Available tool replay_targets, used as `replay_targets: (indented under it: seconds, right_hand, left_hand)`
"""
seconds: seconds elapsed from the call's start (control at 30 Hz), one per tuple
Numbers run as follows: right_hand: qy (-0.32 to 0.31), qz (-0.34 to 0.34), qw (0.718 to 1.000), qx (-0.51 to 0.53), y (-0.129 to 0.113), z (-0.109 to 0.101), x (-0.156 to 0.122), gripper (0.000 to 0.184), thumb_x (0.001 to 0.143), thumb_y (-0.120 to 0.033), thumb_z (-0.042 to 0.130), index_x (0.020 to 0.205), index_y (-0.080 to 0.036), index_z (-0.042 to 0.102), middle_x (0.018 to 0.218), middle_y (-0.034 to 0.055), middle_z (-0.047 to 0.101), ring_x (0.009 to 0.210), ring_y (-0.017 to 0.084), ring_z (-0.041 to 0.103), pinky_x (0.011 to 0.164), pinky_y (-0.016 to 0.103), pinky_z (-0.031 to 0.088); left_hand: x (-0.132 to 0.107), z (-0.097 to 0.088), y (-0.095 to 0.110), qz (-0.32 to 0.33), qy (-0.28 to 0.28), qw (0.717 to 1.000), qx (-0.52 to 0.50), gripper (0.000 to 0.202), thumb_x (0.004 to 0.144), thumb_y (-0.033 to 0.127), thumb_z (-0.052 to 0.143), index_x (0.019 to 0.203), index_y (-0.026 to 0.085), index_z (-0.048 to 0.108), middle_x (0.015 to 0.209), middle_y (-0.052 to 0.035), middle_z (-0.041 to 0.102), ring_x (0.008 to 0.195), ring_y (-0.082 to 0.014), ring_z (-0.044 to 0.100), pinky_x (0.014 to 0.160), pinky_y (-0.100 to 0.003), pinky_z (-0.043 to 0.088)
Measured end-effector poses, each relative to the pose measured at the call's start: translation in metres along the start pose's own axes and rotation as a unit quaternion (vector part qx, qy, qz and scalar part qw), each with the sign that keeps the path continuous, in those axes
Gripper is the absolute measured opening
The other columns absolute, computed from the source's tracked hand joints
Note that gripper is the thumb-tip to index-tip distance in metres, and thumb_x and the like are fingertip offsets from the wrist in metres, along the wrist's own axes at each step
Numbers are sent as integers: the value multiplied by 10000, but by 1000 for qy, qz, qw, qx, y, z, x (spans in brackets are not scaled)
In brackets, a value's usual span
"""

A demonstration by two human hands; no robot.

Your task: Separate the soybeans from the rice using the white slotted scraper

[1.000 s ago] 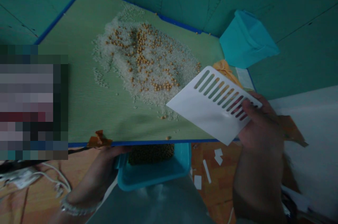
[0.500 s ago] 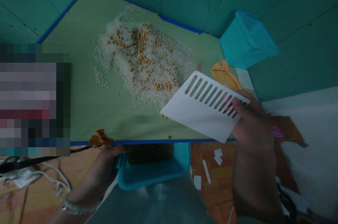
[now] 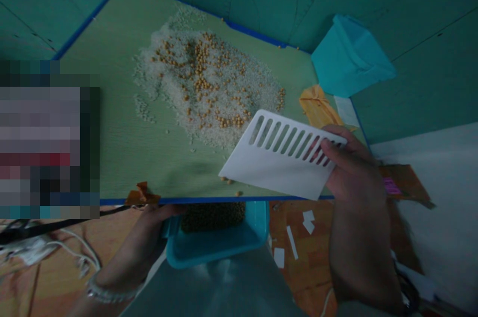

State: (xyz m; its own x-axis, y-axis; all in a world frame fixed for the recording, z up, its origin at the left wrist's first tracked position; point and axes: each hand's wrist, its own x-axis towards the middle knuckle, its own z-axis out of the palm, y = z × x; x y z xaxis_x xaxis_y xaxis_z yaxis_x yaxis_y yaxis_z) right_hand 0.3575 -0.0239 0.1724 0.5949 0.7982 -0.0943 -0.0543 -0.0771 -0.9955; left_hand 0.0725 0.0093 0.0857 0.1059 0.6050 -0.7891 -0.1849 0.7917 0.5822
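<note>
My right hand (image 3: 353, 162) is closed on the slotted end of a white plastic scraper (image 3: 276, 170), thumb on top. The scraper's blade lies over the near right part of the table, its left corner beside a few yellow beans (image 3: 227, 181). Behind it spreads a heap of white rice-like grains (image 3: 220, 87) mixed with yellow beans. Below the table's front edge, my left hand (image 3: 159, 222) grips the left side of a turquoise plastic bin (image 3: 220, 249); its fingertips are partly hidden. Small dark green grains (image 3: 212, 217) fill the bin's far part.
A second turquoise bin (image 3: 347, 58) stands tilted at the table's back right corner, with orange-yellow tape (image 3: 321, 107) near it. Brown tape (image 3: 142, 195) sticks to the front edge of the green table (image 3: 127, 162). Cables (image 3: 80, 252) and paper scraps (image 3: 308, 222) lie on the floor.
My right hand has drawn the scraper a little to the left and toward me, nearer the front edge. The left hand and the bin have stayed in place.
</note>
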Motion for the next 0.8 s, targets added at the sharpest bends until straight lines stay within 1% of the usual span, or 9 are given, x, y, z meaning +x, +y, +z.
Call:
replay_targets:
  seconds: [0.03,0.1,0.2,0.3,0.43,0.53,0.67,0.73,0.8]
  right_hand:
    - [2,4,1000,1,0,0,0,230,505,-297,793,700,-243,686,542,-25,613,454,104,539,423,231,432]
    - [1,9,1000,2,1,1,-2,221,506,-296,793,697,-254,690,551,-24,626,454,104,547,422,231,439]
    - [-8,11,1000,3,1,2,-6,219,508,-301,796,698,-262,694,576,-16,647,470,107,564,434,232,453]
    - [-11,17,1000,9,2,3,-11,226,502,-302,800,700,-273,696,573,-18,651,454,109,563,425,235,457]
    - [-15,24,1000,13,8,3,-16,231,494,-308,803,695,-266,697,539,-16,640,427,107,550,403,227,445]
    - [-14,30,999,10,12,1,-19,210,507,-299,795,687,-262,692,498,-19,619,406,115,542,390,234,438]
    - [52,8,999,3,10,-4,-28,258,494,-321,799,711,-269,670,548,-18,632,440,154,552,414,293,462]
    - [98,-15,995,-3,4,-6,-38,227,567,-344,764,748,-272,647,610,-22,638,508,162,569,474,307,483]
    - [130,-46,990,-8,-2,-9,-54,128,691,-338,683,791,-286,622,690,-40,639,585,143,576,557,291,497]
  left_hand:
    - [1,-1,0,7,-11,1000,-3,363,552,43,655,889,176,630,639,63,751,522,-164,658,491,-255,522]
    - [0,-1,0,13,-34,999,-20,380,562,44,646,917,179,626,695,60,763,572,-164,673,534,-253,534]
    - [-3,1,3,-1,-17,999,-29,414,531,51,668,920,185,618,746,46,770,720,-209,698,632,-290,554]
    - [-5,2,4,-2,-9,1000,-14,454,532,61,676,962,191,609,761,42,771,799,-231,698,683,-314,556]
    - [-2,-2,0,8,-37,999,-13,498,565,53,658,1042,182,596,774,39,774,824,-224,695,741,-316,544]
    - [2,-5,-4,6,-55,998,-16,456,587,64,653,1027,178,616,778,31,777,804,-219,697,704,-300,548]
    - [6,-7,-6,-1,-44,999,-9,373,576,105,688,940,178,655,714,33,772,681,-201,698,582,-266,544]
    - [6,-8,-6,0,-55,998,-14,336,577,116,691,903,193,668,686,44,766,608,-179,685,552,-252,538]
    - [6,-8,-5,0,-62,998,-16,252,574,126,686,816,199,679,639,46,756,534,-166,664,506,-245,527]
